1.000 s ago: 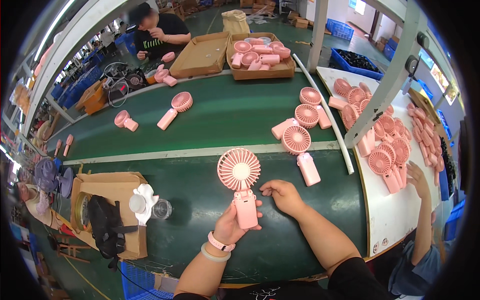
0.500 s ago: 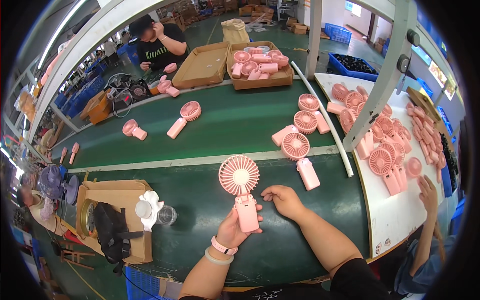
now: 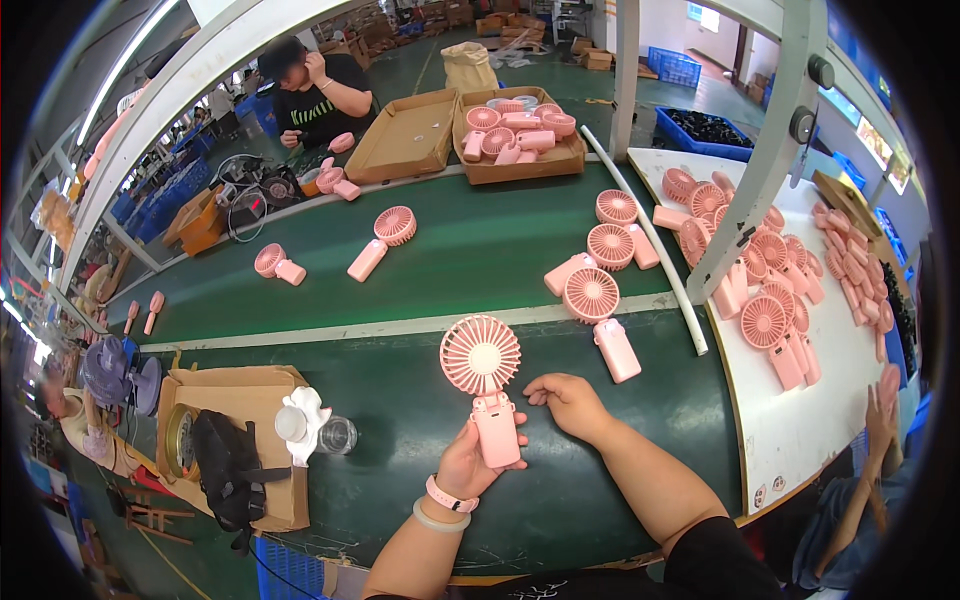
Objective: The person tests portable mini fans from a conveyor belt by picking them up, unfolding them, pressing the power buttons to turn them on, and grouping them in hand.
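My left hand (image 3: 474, 462) is wrapped round the handle of a pink handheld fan (image 3: 497, 430), held upright with its round slatted head (image 3: 481, 356) above the fingers. My right hand (image 3: 567, 401) is loosely curled beside it on the green surface, apart from the fan; nothing shows in its fingers, though the palm side is hidden. Just beyond my right hand lies another pink fan (image 3: 617, 350), its handle toward me. Two more fans (image 3: 611, 246) (image 3: 616, 206) lie behind that one, close together.
A white tube (image 3: 650, 235) crosses the belt (image 3: 480, 235) by a white post (image 3: 760, 170). Pink fans (image 3: 765, 320) crowd the white table at right, where a co-worker's hand (image 3: 882, 425) is raised. At left are a cardboard tray (image 3: 285, 500), a black bag (image 3: 225, 460) and a clear cup (image 3: 338, 436).
Fans on the far left of the belt have shifted slightly right. The co-worker's hand at right has drawn back with a round pink piece from the white table. My hands have barely moved.
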The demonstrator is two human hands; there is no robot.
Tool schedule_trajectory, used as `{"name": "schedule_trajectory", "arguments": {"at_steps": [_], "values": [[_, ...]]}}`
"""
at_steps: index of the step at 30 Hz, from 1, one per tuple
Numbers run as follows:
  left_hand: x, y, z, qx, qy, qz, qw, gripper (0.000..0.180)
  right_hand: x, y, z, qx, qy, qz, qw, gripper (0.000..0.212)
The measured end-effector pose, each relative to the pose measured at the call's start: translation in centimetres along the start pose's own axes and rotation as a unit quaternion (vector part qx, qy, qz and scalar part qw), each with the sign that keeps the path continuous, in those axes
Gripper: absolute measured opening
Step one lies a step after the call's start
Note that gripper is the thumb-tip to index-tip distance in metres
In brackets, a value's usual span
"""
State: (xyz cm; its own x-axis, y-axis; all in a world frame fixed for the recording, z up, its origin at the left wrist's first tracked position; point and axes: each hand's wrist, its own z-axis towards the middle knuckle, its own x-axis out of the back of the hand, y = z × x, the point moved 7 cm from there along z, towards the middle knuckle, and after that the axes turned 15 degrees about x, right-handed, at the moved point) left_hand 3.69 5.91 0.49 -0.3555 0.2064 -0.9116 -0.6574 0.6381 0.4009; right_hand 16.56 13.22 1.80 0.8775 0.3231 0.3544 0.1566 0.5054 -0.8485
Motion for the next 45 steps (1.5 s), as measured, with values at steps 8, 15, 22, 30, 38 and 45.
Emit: {"name": "schedule_trajectory", "arguments": {"at_steps": [8,15,22,30,38,45], "values": [[0.10,-0.04,0.03,0.001,0.003,0.000,1.000,0.050,0.05,-0.09,0.02,-0.006,-0.003,0.000,1.000,0.030],[0.08,0.08,0.16,0.000,0.006,-0.004,1.000,0.050,0.14,-0.04,0.13,-0.006,-0.002,0.001,1.000,0.030],[0.13,-0.06,0.05,0.004,-0.008,-0.012,1.000,0.049,0.20,-0.30,0.13,0.002,-0.003,-0.006,1.000,0.030],[0.39,-0.15,-0.15,-0.001,-0.007,-0.002,1.000,0.049,0.01,-0.12,-0.11,-0.004,-0.004,-0.003,1.000,0.031],[0.44,-0.20,0.10,0.005,-0.022,-0.020,1.000,0.050,0.22,-0.10,-0.03,-0.001,-0.004,-0.007,1.000,0.030],[0.37,-0.35,0.21,0.013,-0.023,-0.022,0.999,0.052,0.29,-0.19,-0.06,0.009,-0.001,-0.008,1.000,0.031]]}}
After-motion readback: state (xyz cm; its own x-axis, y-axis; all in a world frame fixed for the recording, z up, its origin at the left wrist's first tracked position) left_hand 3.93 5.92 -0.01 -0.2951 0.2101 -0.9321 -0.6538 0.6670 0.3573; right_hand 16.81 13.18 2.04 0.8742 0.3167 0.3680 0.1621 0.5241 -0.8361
